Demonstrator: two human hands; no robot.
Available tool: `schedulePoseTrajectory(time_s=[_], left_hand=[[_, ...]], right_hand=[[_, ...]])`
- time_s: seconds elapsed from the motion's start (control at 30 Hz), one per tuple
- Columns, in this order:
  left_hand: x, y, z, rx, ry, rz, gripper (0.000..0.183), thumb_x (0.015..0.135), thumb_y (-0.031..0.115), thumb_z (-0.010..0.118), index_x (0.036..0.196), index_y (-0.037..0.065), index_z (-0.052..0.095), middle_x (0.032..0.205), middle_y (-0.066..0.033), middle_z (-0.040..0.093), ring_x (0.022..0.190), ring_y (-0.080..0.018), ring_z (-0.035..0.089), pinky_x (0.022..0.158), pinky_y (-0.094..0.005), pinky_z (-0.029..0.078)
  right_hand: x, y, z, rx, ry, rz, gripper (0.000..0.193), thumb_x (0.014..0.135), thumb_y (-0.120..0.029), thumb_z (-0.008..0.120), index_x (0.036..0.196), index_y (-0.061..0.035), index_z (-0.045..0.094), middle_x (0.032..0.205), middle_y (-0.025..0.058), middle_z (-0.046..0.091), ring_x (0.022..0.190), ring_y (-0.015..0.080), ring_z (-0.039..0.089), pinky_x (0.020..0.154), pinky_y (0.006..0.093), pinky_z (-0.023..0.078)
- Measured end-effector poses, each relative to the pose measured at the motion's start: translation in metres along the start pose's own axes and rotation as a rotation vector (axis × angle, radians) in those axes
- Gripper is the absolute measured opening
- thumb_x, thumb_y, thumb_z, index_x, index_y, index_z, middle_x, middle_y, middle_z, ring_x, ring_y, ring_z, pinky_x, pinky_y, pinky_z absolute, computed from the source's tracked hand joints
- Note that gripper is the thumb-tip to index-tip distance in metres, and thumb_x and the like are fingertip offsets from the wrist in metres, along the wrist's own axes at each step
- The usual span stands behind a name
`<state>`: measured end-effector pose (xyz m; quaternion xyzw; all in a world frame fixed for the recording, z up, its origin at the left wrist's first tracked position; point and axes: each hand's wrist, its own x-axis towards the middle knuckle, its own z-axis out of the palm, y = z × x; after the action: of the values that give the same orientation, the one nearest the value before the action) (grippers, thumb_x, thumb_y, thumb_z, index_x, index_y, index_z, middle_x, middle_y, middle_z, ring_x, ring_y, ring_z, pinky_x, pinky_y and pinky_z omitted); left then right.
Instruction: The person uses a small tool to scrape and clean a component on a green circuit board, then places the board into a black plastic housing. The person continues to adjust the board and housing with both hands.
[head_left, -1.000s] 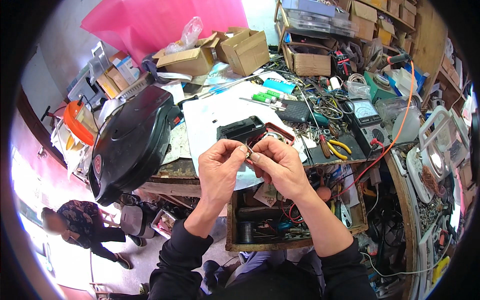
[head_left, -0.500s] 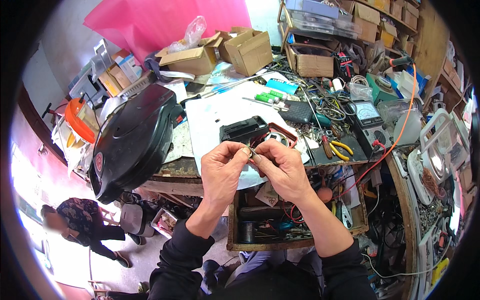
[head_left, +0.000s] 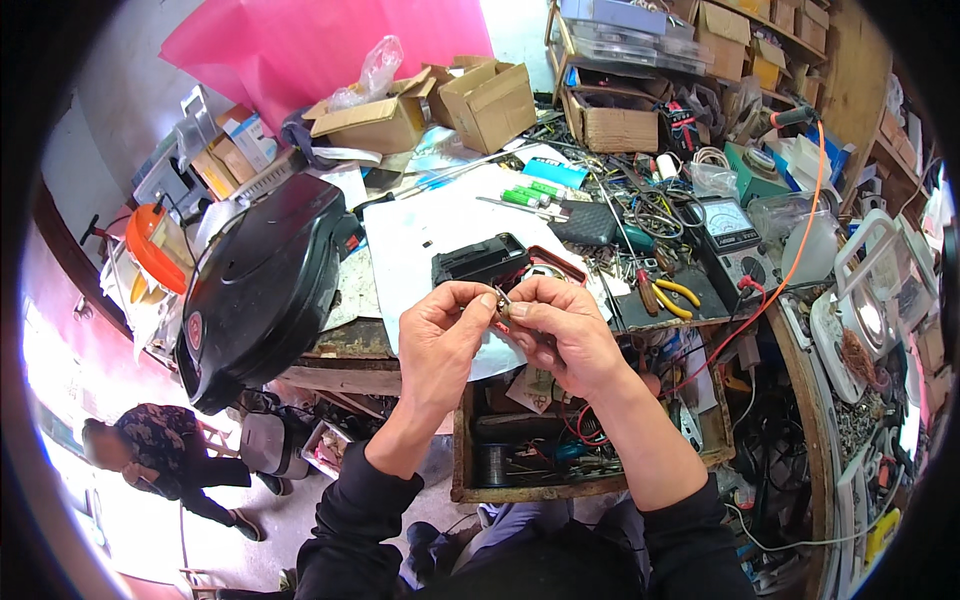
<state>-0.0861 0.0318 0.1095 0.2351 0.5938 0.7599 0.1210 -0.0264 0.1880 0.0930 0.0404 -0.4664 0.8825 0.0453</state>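
Note:
Thumb and fingers of my left hand (head_left: 447,325) pinch a small metal part (head_left: 501,305), too small to name. My right hand (head_left: 562,328) grips the same part from the other side, its fingers curled and touching those of the left. Both hands are held over the near edge of a white sheet (head_left: 405,255). Just beyond them on the sheet lies an open black plastic casing (head_left: 480,260). Beside it is a red-edged casing (head_left: 560,262) with a round part in it, partly hidden by my right hand.
A big black lidded shell (head_left: 262,285) stands on the left. To the right are yellow-handled pliers (head_left: 677,298), an analog multimeter (head_left: 732,235) and an orange cable (head_left: 808,215). Below my hands an open drawer (head_left: 590,490) holds a solder spool (head_left: 491,464). A person (head_left: 160,445) sits at lower left.
My right hand has turned a little, and its lower fingers show more beneath the part. Both hands stay together on it. The whole view has shifted slightly.

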Motion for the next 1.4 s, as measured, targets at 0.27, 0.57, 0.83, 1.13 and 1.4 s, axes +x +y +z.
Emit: schedulePoseTrajectory(time_s=[0.27, 0.57, 0.83, 1.13, 1.4], left_hand=[[0.001, -0.001, -0.005, 0.032, 0.016, -0.005, 0.010, 0.095, 0.006, 0.065, 0.099, -0.003, 0.068, 0.084, -0.0012, 0.068, 0.073, -0.0041, 0.059, 0.063, -0.0181, 0.045], [0.004, 0.002, -0.008, 0.002, 0.053, -0.074, 0.010, 0.093, 0.007, 0.066, 0.093, -0.002, 0.069, 0.075, -0.0010, 0.065, 0.055, -0.0016, 0.048, 0.048, -0.0180, 0.034], [0.004, -0.001, -0.009, -0.028, 0.065, -0.081, 0.011, 0.093, 0.008, 0.065, 0.092, -0.002, 0.068, 0.074, -0.0035, 0.063, 0.046, -0.0007, 0.037, 0.041, -0.0180, 0.025], [0.004, -0.002, -0.010, -0.038, 0.069, -0.090, 0.011, 0.093, 0.008, 0.067, 0.094, -0.002, 0.070, 0.073, -0.0027, 0.065, 0.050, -0.0015, 0.044, 0.044, -0.0176, 0.030], [0.003, -0.005, -0.010, -0.036, 0.103, -0.074, 0.010, 0.093, 0.009, 0.067, 0.094, -0.001, 0.070, 0.073, -0.0014, 0.066, 0.051, -0.0011, 0.044, 0.045, -0.0174, 0.031]], right_hand=[[0.001, 0.004, 0.002, -0.101, 0.016, -0.023, 0.010, 0.097, -0.013, 0.063, 0.093, -0.0045, 0.062, 0.067, 0.0003, 0.059, 0.049, 0.0032, 0.048, 0.042, 0.0176, 0.034], [0.002, 0.005, 0.001, -0.142, -0.004, -0.004, 0.011, 0.097, -0.015, 0.062, 0.093, -0.0047, 0.062, 0.068, 0.0017, 0.062, 0.051, 0.0042, 0.052, 0.043, 0.0177, 0.037], [0.002, 0.004, 0.003, -0.145, 0.022, 0.003, 0.011, 0.097, -0.014, 0.062, 0.093, -0.0044, 0.063, 0.068, 0.0023, 0.062, 0.050, 0.0047, 0.052, 0.043, 0.0176, 0.037], [0.002, 0.006, 0.000, -0.210, 0.041, -0.011, 0.010, 0.096, -0.013, 0.063, 0.095, -0.0032, 0.062, 0.073, 0.0029, 0.063, 0.056, 0.0058, 0.055, 0.044, 0.0182, 0.038], [0.000, 0.006, 0.005, -0.312, 0.063, -0.037, 0.011, 0.097, -0.014, 0.063, 0.095, -0.0033, 0.063, 0.070, 0.0012, 0.063, 0.054, 0.0045, 0.054, 0.045, 0.0176, 0.039]])
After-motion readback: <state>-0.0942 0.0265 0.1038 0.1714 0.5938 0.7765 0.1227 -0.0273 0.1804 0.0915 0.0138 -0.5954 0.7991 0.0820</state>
